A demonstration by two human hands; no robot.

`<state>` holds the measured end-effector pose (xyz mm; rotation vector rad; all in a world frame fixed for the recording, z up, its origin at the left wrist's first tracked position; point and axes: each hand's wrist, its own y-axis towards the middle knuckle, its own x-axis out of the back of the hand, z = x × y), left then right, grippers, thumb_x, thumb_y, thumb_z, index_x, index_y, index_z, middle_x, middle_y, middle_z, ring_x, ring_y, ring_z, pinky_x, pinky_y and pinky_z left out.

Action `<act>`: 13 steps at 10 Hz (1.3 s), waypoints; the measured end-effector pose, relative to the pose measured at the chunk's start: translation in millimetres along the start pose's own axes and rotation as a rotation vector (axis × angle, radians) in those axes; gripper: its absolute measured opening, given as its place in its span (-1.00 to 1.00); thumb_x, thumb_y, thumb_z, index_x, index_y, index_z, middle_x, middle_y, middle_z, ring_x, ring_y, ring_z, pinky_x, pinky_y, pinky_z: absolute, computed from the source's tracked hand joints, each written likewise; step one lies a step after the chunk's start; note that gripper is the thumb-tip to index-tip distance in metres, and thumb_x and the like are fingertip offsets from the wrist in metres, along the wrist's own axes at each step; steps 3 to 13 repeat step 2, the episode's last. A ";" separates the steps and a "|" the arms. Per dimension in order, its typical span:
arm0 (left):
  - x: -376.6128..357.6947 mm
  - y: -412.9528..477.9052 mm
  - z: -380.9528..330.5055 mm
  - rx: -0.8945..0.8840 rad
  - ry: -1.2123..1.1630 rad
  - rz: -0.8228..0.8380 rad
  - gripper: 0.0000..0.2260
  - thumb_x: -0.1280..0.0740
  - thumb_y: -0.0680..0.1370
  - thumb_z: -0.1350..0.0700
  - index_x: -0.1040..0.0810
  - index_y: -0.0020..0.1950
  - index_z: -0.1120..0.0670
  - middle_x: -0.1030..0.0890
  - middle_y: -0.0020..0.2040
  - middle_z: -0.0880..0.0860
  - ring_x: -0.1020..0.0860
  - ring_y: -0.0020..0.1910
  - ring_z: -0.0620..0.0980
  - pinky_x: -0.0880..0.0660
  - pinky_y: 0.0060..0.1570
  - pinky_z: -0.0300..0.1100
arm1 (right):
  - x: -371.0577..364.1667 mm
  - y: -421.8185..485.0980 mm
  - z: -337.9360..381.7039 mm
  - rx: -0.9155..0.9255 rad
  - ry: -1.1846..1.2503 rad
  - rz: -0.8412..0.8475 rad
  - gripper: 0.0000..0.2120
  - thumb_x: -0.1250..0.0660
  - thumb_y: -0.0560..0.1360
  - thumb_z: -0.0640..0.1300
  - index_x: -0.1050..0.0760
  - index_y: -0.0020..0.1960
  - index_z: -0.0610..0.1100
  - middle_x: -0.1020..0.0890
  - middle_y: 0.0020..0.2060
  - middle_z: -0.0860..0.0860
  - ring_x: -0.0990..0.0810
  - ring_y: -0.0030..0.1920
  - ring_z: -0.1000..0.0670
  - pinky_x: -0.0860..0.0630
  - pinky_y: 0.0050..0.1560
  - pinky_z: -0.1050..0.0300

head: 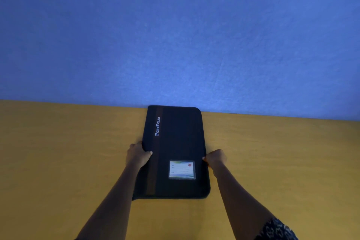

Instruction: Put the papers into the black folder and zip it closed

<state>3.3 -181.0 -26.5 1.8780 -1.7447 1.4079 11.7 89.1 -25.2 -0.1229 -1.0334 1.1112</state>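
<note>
The black folder [175,142] lies flat and closed on the yellow table [58,152], its long side running away from me. White "PortFolio" lettering runs along its left part, and a small label card [182,169] sits in a window near the front right. My left hand [138,155] grips the folder's left edge, thumb on top. At the right edge, my right hand [215,159] is curled against the folder, fingertips touching it. No papers are visible. I cannot make out the zipper.
A blue wall [175,35] rises straight behind the table, and the folder's far end reaches it. A patterned dark sleeve [276,230] shows at the bottom right. Bare yellow tabletop lies to both sides of the folder.
</note>
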 end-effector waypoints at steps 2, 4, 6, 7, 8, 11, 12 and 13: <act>-20.1 -45.2 -22.6 -0.016 0.194 -0.158 -0.39 -0.28 0.57 -0.08 -0.17 0.52 0.14 -0.27 0.45 0.16 -0.29 0.41 0.16 -0.32 0.32 0.05 | 8.4 -17.7 -0.5 0.080 -0.053 -0.049 -0.81 -0.41 0.45 -0.20 -0.58 0.03 -0.26 -0.65 -0.02 -0.18 -0.61 -0.05 -0.15 -0.57 -0.09 0.05; -20.1 -45.2 -22.6 -0.016 0.194 -0.158 -0.39 -0.28 0.57 -0.08 -0.17 0.52 0.14 -0.27 0.45 0.16 -0.29 0.41 0.16 -0.32 0.32 0.05 | 8.4 -17.7 -0.5 0.080 -0.053 -0.049 -0.81 -0.41 0.45 -0.20 -0.58 0.03 -0.26 -0.65 -0.02 -0.18 -0.61 -0.05 -0.15 -0.57 -0.09 0.05; -20.1 -45.2 -22.6 -0.016 0.194 -0.158 -0.39 -0.28 0.57 -0.08 -0.17 0.52 0.14 -0.27 0.45 0.16 -0.29 0.41 0.16 -0.32 0.32 0.05 | 8.4 -17.7 -0.5 0.080 -0.053 -0.049 -0.81 -0.41 0.45 -0.20 -0.58 0.03 -0.26 -0.65 -0.02 -0.18 -0.61 -0.05 -0.15 -0.57 -0.09 0.05; -20.1 -45.2 -22.6 -0.016 0.194 -0.158 -0.39 -0.28 0.57 -0.08 -0.17 0.52 0.14 -0.27 0.45 0.16 -0.29 0.41 0.16 -0.32 0.32 0.05 | 8.4 -17.7 -0.5 0.080 -0.053 -0.049 -0.81 -0.41 0.45 -0.20 -0.58 0.03 -0.26 -0.65 -0.02 -0.18 -0.61 -0.05 -0.15 -0.57 -0.09 0.05; -20.1 -45.2 -22.6 -0.016 0.194 -0.158 -0.39 -0.28 0.57 -0.08 -0.17 0.52 0.14 -0.27 0.45 0.16 -0.29 0.41 0.16 -0.32 0.32 0.05 | 8.4 -17.7 -0.5 0.080 -0.053 -0.049 -0.81 -0.41 0.45 -0.20 -0.58 0.03 -0.26 -0.65 -0.02 -0.18 -0.61 -0.05 -0.15 -0.57 -0.09 0.05; -20.1 -45.2 -22.6 -0.016 0.194 -0.158 -0.39 -0.28 0.57 -0.08 -0.17 0.52 0.14 -0.27 0.45 0.16 -0.29 0.41 0.16 -0.32 0.32 0.05 | 8.4 -17.7 -0.5 0.080 -0.053 -0.049 -0.81 -0.41 0.45 -0.20 -0.58 0.03 -0.26 -0.65 -0.02 -0.18 -0.61 -0.05 -0.15 -0.57 -0.09 0.05; -20.1 -45.2 -22.6 -0.016 0.194 -0.158 -0.39 -0.28 0.57 -0.08 -0.17 0.52 0.14 -0.27 0.45 0.16 -0.29 0.41 0.16 -0.32 0.32 0.05 | 8.4 -17.7 -0.5 0.080 -0.053 -0.049 -0.81 -0.41 0.45 -0.20 -0.58 0.03 -0.26 -0.65 -0.02 -0.18 -0.61 -0.05 -0.15 -0.57 -0.09 0.05; -20.1 -45.2 -22.6 -0.016 0.194 -0.158 -0.39 -0.28 0.57 -0.08 -0.17 0.52 0.14 -0.27 0.45 0.16 -0.29 0.41 0.16 -0.32 0.32 0.05 | 8.4 -17.7 -0.5 0.080 -0.053 -0.049 -0.81 -0.41 0.45 -0.20 -0.58 0.03 -0.26 -0.65 -0.02 -0.18 -0.61 -0.05 -0.15 -0.57 -0.09 0.05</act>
